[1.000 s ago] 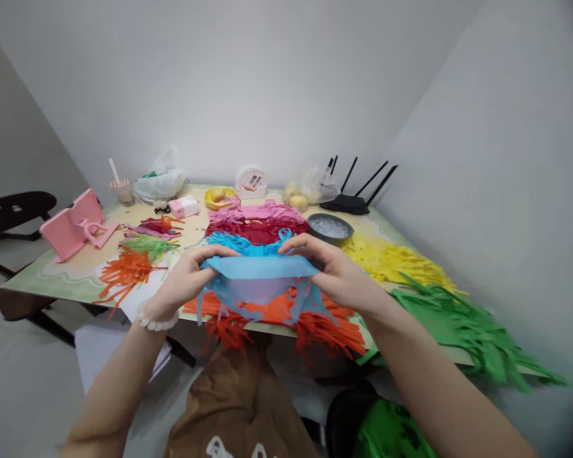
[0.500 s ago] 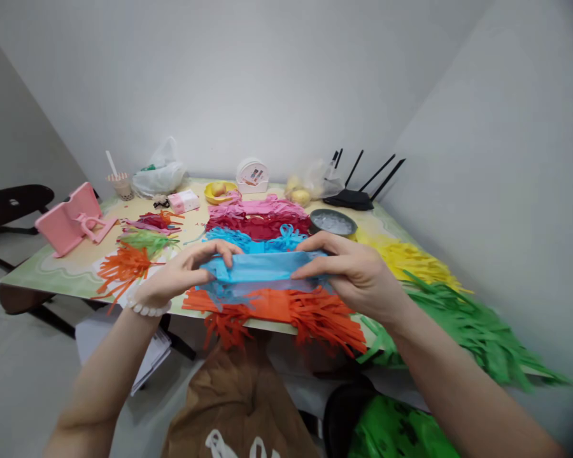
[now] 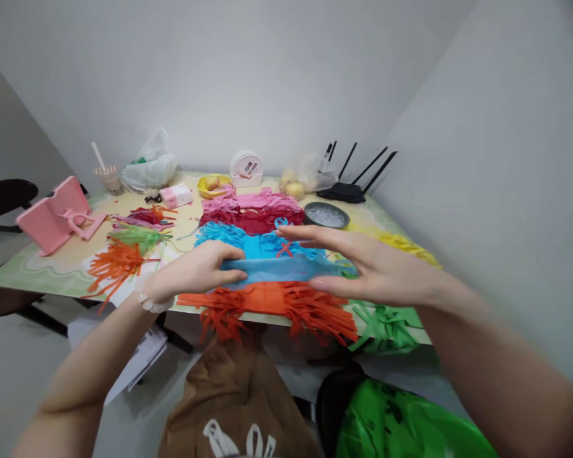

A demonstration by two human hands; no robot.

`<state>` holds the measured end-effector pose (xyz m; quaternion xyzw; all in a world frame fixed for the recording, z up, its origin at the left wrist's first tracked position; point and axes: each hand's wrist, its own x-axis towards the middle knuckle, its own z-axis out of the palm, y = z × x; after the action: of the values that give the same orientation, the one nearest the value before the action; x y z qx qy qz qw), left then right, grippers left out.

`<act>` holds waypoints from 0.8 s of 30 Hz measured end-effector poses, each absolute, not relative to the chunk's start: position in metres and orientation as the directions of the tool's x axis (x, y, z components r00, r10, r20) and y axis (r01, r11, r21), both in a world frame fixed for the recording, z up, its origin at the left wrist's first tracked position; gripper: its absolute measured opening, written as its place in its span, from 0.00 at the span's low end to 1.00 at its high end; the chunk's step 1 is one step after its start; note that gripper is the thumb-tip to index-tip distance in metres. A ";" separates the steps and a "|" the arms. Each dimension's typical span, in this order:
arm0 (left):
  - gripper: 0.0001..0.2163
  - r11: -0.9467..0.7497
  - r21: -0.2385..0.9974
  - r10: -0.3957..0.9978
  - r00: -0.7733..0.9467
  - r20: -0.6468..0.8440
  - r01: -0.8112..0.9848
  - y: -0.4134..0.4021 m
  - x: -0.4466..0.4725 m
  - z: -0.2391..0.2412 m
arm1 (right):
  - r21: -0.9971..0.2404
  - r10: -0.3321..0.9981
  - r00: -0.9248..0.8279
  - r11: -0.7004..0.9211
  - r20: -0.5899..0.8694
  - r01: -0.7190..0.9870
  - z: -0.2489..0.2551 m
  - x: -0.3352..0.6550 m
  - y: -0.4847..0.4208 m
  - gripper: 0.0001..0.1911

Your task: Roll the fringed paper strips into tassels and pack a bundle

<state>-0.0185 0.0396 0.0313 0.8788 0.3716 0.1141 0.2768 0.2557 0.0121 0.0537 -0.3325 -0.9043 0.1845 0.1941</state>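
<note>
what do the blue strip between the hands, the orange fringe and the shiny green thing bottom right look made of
Blue strip: perhaps tissue paper or thin fabric; it looks thin and soft, but blur leaves that open.
Orange fringe: likely crepe paper, matt, cut into narrow drooping strips.
Shiny green thing: probably thin plastic, glossy, with bright highlights.

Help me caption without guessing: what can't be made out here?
All in head view:
Blue strip, right end: blurred; contact with right hand unclear.
Green fringe: partly behind the right forearm.
Round white holder: print too small.
Shiny green plastic: cut off by the bottom edge.
</note>
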 end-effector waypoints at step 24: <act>0.09 -0.327 0.886 0.894 0.411 0.177 0.330 0.024 -0.023 0.006 | -0.850 0.887 -0.410 0.376 0.214 0.369 0.010 0.238 0.012 0.08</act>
<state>-0.0229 0.0241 0.0063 0.7361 0.4159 0.3486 0.4045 0.2382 0.0117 0.0099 -0.4169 -0.7528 0.3720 0.3480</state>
